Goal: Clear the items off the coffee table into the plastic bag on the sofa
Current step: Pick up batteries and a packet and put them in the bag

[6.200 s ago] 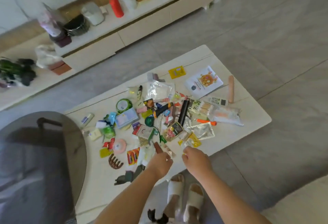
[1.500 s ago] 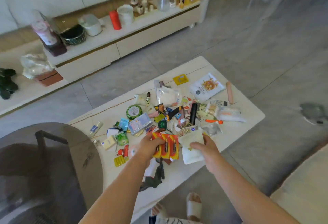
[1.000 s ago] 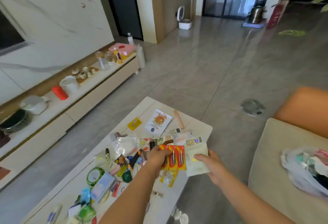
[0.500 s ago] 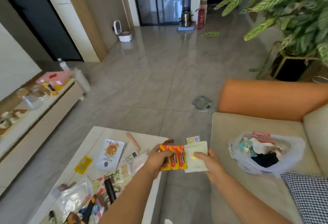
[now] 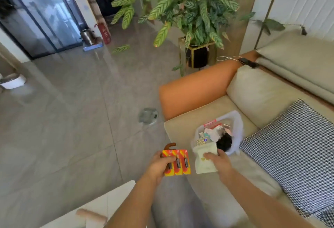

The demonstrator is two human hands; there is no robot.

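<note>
Plastic bag [image 5: 235, 133] nearest the right hand [image 5: 217, 161]
At the sofa [image 5: 182, 126] seat's front edge, a cream pouch [image 5: 205, 162] is gripped just short of the bag's mouth; battery cards [image 5: 178, 162] are gripped by the left hand [image 5: 160, 165], farther off.

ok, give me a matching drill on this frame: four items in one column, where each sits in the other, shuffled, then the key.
Items
1. battery packs
2. white pouch
3. plastic bag
4. checkered cushion

Places
A. on the sofa seat, mouth open, already holding items
B. in the left hand
C. on the sofa, on the far side of the bag from the orange armrest
D. in the right hand, at the edge of the bag

Pairs: 1-B, 2-D, 3-A, 4-C
</note>
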